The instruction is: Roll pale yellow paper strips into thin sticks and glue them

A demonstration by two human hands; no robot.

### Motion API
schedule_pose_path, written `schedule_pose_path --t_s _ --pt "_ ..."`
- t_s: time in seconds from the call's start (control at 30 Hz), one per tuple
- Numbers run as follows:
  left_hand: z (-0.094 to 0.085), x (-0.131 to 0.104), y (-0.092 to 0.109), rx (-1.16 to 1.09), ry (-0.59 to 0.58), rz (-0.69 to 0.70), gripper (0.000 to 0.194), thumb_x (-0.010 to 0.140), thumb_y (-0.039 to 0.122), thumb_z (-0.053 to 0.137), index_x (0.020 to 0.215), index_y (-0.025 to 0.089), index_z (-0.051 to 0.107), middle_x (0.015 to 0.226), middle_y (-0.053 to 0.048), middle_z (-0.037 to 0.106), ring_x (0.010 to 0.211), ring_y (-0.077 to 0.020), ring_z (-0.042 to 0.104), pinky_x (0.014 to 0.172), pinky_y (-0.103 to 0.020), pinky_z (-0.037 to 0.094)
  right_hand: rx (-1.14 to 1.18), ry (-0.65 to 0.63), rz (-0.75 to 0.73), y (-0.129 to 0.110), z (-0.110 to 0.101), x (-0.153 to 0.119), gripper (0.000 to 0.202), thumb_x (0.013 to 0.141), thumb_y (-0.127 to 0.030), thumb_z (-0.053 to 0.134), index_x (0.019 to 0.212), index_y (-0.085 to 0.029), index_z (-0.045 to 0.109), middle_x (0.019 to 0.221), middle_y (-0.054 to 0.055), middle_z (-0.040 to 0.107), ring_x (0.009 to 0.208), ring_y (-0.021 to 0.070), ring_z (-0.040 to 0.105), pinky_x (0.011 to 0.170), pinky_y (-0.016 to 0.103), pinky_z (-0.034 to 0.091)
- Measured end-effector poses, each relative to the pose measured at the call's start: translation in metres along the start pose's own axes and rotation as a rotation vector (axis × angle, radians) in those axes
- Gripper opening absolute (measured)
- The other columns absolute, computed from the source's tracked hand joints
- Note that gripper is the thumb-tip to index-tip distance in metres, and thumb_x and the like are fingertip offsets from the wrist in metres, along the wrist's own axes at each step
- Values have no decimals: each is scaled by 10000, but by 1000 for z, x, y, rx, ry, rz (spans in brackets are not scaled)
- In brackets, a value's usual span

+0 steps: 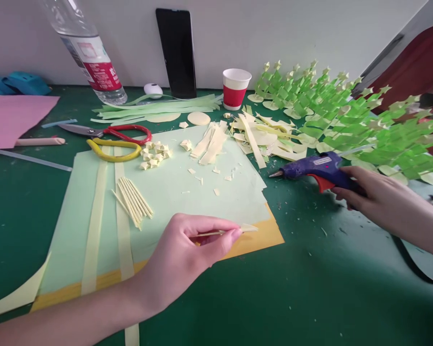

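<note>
Over the front edge of the pale green paper sheets (pixel 173 197), my left hand (pixel 191 259) pinches a thin paper stick (pixel 209 234). A small pale strip of paper (pixel 250 228) shows at the stick's right end, past my fingertips. My right hand (pixel 386 194) is closed around the handle of a dark blue hot glue gun (pixel 306 166) with an orange trigger, its nozzle pointing left. Several rolled paper sticks (pixel 133 202) lie bundled on the sheets, near small folded paper stars (pixel 155 154) and short cut strips (pixel 211 142).
Scissors (pixel 119 149) with red and yellow handles lie left of the stars. A water bottle (pixel 90 57), a phone (pixel 177 53) and a paper cup (pixel 235 89) stand at the back. Green paper plants (pixel 346 110) crowd the right, beside paper scraps (pixel 265 137). A pink sheet (pixel 18 117) lies left.
</note>
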State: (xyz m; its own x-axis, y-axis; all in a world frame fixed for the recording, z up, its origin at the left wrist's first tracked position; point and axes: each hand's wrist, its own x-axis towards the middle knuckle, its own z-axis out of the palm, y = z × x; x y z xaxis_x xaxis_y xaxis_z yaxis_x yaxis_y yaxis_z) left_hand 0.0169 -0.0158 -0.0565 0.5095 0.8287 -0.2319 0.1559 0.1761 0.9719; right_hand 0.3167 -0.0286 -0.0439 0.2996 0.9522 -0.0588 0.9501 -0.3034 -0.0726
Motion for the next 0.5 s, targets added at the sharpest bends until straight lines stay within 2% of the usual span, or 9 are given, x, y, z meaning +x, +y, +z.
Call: schedule_pose_path --t_s 0.1,0.2,0.23,0.33,0.37,0.43,0.5 --pt "-2 1 1 -10 3 4 156 768 206 639 758 209 794 534 29 644 431 -61 417 354 -116 336 171 -44 41 6 -5 -7 273 860 -334 436 1085 -180 410 820 109 628 713 215 619 647 339 499" --pt "-4 5 1 -38 33 17 143 752 181 668 778 232 800 625 19 722 500 -68 521 395 -91 378 403 -87 -4 4 -9 -18 350 854 -514 459 1057 -230 431 791 84 626 713 207 622 649 326 510" --pt "-4 6 1 -52 39 20 153 747 166 674 776 247 801 654 23 740 529 -69 557 416 -80 396 501 -72 14 -1 -10 -24 449 812 -605 511 1070 -246 434 783 76 621 670 206 605 615 330 502" --pt "-5 8 0 -85 31 24 209 748 128 667 763 287 802 689 46 761 594 -66 633 454 -43 423 536 127 61 -20 -7 -44 661 641 -827 567 983 -270 468 810 63 602 632 193 541 514 317 428" --pt "-5 8 -1 -87 19 26 218 751 124 663 761 292 802 689 49 762 608 -68 649 458 -36 429 507 158 38 -26 -6 -50 657 622 -842 565 938 -272 480 752 41 574 603 173 500 512 304 413" --pt "-5 7 -1 -82 0 19 214 754 133 661 769 291 804 701 46 766 635 -82 675 475 -38 455 449 184 -6 -31 0 -58 545 644 -746 647 863 -274 487 653 3 504 552 142 427 499 275 398" --pt "-5 6 -1 -38 -8 10 184 752 162 668 772 282 806 712 37 769 638 -104 686 484 -61 486 434 87 -39 -25 10 -61 441 674 -600 714 866 -275 487 622 -8 477 523 132 399 483 254 411"
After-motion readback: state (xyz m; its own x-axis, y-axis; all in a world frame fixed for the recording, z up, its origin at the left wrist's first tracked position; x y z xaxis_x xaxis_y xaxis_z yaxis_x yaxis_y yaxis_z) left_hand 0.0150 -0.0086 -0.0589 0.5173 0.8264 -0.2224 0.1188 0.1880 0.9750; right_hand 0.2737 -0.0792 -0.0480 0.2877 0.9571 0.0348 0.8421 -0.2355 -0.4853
